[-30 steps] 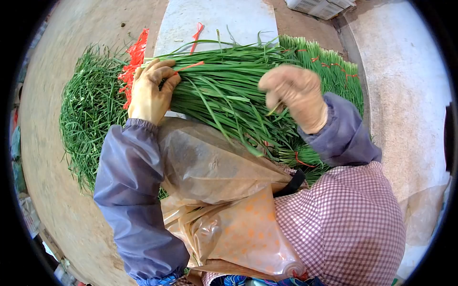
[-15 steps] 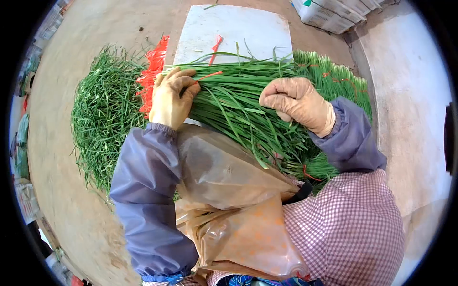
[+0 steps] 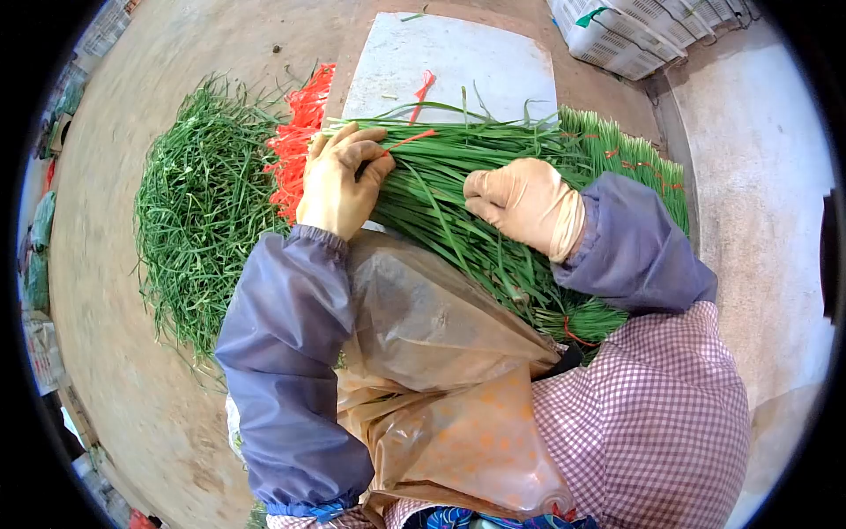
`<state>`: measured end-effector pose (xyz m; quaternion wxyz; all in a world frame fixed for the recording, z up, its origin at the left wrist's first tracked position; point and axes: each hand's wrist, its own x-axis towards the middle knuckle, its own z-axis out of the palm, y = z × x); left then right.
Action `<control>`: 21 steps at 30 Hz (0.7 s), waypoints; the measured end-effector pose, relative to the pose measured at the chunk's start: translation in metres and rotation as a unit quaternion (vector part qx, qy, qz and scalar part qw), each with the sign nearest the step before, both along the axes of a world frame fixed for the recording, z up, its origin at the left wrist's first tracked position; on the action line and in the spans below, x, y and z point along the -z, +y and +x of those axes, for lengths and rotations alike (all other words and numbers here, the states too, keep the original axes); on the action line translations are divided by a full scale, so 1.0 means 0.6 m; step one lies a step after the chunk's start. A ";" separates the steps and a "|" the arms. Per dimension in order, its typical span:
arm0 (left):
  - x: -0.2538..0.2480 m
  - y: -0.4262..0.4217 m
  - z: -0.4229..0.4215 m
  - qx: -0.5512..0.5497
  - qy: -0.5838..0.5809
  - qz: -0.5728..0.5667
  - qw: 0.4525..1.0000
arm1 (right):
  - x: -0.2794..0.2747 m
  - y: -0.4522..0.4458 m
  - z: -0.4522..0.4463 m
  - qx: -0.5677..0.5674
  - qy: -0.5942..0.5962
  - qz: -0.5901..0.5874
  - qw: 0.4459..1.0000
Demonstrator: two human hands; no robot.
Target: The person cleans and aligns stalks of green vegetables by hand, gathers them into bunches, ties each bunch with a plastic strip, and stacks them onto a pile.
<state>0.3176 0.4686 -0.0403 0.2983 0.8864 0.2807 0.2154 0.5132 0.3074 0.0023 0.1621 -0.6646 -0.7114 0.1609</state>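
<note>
My left hand, gloved, is closed at the cut stem ends of a pile of garlic chives. A red plastic tie sticks out from between its thumb and forefinger, over the leaves. My right hand, also gloved, is curled into a fist above the middle of the chives. What that fist holds, if anything, is hidden. Beside the left hand hangs a bundle of red ties. Below the right forearm lies a tied chive bunch.
A heap of loose green leaves lies to the left. Tied chive bunches stand at the right, beyond a pale board bearing one loose red strip. White crates stand at the back right. A brown plastic apron covers my lap.
My right hand has moved left and slightly down over the chives, its wrist turning. The left hand keeps its place at the stem ends. The whole view has shifted slightly.
</note>
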 end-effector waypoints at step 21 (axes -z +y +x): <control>0.009 0.007 -0.013 0.017 -0.030 -0.049 0.998 | -0.025 0.040 0.024 0.045 0.373 -0.229 0.898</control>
